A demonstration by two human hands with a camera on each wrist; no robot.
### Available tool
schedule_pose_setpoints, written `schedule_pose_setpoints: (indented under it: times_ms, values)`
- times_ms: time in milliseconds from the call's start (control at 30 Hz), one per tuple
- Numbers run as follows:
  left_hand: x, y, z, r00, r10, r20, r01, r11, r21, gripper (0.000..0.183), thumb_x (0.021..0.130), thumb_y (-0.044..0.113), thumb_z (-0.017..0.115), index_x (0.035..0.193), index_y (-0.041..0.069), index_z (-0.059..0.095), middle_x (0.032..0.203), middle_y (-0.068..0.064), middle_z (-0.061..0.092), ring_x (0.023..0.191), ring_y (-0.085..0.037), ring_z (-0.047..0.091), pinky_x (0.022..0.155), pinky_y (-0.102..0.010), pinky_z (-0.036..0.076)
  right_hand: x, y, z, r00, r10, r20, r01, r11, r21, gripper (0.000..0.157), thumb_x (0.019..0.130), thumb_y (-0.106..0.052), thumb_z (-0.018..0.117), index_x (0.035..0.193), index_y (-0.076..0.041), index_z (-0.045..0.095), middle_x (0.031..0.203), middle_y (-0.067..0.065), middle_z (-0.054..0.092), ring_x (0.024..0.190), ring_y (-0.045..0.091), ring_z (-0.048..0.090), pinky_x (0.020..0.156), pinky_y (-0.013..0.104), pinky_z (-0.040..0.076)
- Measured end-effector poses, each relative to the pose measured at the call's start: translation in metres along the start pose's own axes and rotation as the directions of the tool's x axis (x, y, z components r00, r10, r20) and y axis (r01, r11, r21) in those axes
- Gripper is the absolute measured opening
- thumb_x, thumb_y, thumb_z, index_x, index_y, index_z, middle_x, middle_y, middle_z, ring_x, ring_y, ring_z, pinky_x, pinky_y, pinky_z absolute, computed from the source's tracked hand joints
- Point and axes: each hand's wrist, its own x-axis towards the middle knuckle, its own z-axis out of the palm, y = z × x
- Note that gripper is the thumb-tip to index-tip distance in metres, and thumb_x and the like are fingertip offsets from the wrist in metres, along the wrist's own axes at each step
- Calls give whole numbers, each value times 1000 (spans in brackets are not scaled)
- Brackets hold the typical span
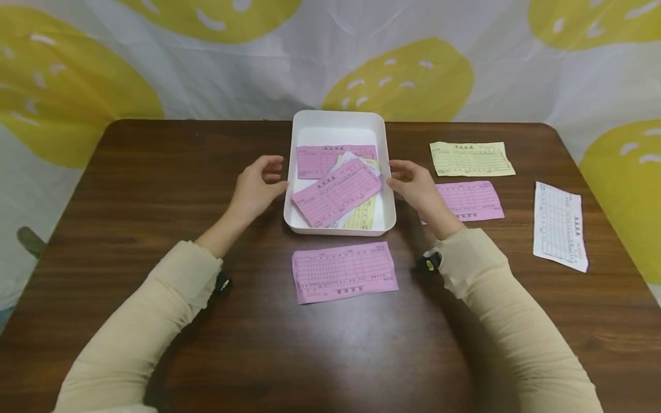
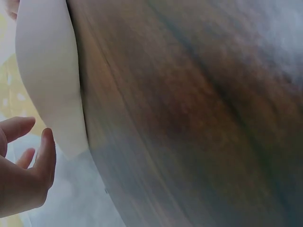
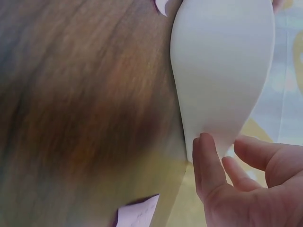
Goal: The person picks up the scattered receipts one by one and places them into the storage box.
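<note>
A white rectangular tray (image 1: 335, 127) sits on the table with several printed paper slips in it. On top lies a slanted pink slip (image 1: 337, 192); another pink slip (image 1: 312, 162) lies behind it, with a yellow slip (image 1: 361, 215) and white paper partly hidden underneath. My left hand (image 1: 257, 186) is at the tray's left side, fingers loosely bent and thumb close to the rim. At the right side, my right hand (image 1: 417, 186) has its fingertips right at the outer wall (image 3: 220, 71), thumb near the rim. Neither hand grips anything.
A pink slip (image 1: 345, 272) lies in front of the tray. To the right are a yellow slip (image 1: 472, 159), a pink slip (image 1: 470, 201) partly behind my right hand, and a white slip (image 1: 559, 226). A patterned cloth (image 1: 508, 74) hangs behind the brown table (image 1: 155, 172).
</note>
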Motion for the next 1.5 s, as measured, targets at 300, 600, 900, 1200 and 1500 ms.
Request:
schedule_pose_setpoints:
  times_ms: [300,600,900,1200,1500]
  values:
    - [5,-3,4,997,-55,46,52,997,47,48,89,9,63,135,0,49,133,-22,56,117,-34,60,100,-40,52,-14,1,-17,997,-15,78,16,1000,-14,49,97,-7,51,143,0,38,134,25,50,105,13,58,95,25,54]
    - [5,0,10,992,-99,72,95,993,63,48,90,12,62,135,1,50,130,-21,60,116,-31,61,94,-40,55,-27,7,-32,990,-28,140,39,997,-74,49,95,-5,52,142,1,39,133,26,52,102,14,59,84,16,56]
    - [7,1,14,991,-119,58,119,993,13,46,88,4,56,134,-2,52,124,-21,63,112,-29,64,80,-35,60,-35,20,-28,971,-4,240,27,995,-95,48,93,-4,55,139,4,41,127,29,54,92,8,62,85,21,57]
    - [6,-1,5,989,-142,35,142,990,-14,46,89,2,55,134,-3,51,125,-22,62,110,-31,64,74,-30,61,-42,27,-21,932,-25,362,114,967,-227,44,88,-3,59,130,6,49,118,26,63,89,5,59,80,17,48]
    - [4,-3,-8,985,-174,24,174,984,-38,45,91,3,55,135,-3,50,128,-22,60,112,-32,63,74,-30,60,-46,27,-12,883,-70,464,212,942,-260,30,83,4,64,113,8,58,107,24,66,94,19,66,76,14,52]
